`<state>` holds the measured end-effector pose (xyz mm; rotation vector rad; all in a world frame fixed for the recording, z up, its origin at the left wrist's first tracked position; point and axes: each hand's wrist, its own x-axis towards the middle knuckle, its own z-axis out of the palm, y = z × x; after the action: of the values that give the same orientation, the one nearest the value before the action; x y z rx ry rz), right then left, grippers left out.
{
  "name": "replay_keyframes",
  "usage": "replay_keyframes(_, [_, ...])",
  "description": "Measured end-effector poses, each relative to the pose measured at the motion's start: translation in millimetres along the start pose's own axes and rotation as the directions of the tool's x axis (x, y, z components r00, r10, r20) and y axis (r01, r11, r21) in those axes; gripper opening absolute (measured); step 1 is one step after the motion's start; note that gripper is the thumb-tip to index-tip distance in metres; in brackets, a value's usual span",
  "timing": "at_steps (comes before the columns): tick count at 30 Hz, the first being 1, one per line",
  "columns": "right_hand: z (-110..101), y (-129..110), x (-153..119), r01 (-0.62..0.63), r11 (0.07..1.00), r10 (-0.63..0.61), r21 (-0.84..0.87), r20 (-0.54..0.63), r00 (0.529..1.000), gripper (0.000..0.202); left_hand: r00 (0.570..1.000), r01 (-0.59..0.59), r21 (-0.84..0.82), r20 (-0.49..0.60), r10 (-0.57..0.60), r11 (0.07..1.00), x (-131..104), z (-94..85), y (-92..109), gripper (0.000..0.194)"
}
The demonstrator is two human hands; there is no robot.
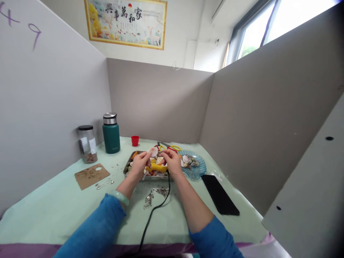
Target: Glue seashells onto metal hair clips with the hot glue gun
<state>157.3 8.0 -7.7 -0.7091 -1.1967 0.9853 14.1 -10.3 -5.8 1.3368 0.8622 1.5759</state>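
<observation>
Fingers: thumb and fingertips of the left hand are pinched on a pale disc; those of the right hand are bunched just right of it, and whether they hold anything I cannot tell.
Pale disc: above the tray, between the hands; thin, roughly round, showing no clear long axis, and jutting up and rightward from the left fingertips.
Yellow tool: this yellow tool is below the hands, over the tray, its long axis running left to right; a black cord leaves its right end and curves toward the person.
Tray: a metal tray full of small, mixed-colour pieces.
Near side: two small heaps of metal clips on the pale green cloth.
Right: a scalloped blue plate bearing shell-like pieces, with a flat black slab slanting nearer the person.
Left: large pins, brown card, lidded clear jar, upright green bottle.
Back: red cup, and scissors behind the tray.
</observation>
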Motion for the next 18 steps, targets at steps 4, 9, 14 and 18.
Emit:
replay_keyframes(4, [-1,-2,0,0.033,0.999,-0.032,0.012,-0.073,0.997,0.017,0.998,0.061,-0.072,0.007,-0.06,0.996,-1,2.7,2,0.031])
replay_keyframes(9, [0,-3,-1,0.051,0.997,-0.048,0.064,-0.045,0.998,0.018,0.998,0.058,-0.011,-0.027,-0.059,0.998,0,1.1,-2,0.033])
replay_keyframes(14, [2,2,-2,0.077,0.995,-0.077,-0.064,-0.004,0.997,0.02,0.999,0.048,0.01,-0.01,-0.048,0.999,0,3.8,-6,0.041])
replay_keyframes(18, [2,8,-1,0.06,0.991,-0.064,-0.118,-0.029,0.998,0.023,0.999,0.046,0.028,0.013,-0.046,0.999,0,5.2,-7,0.044])
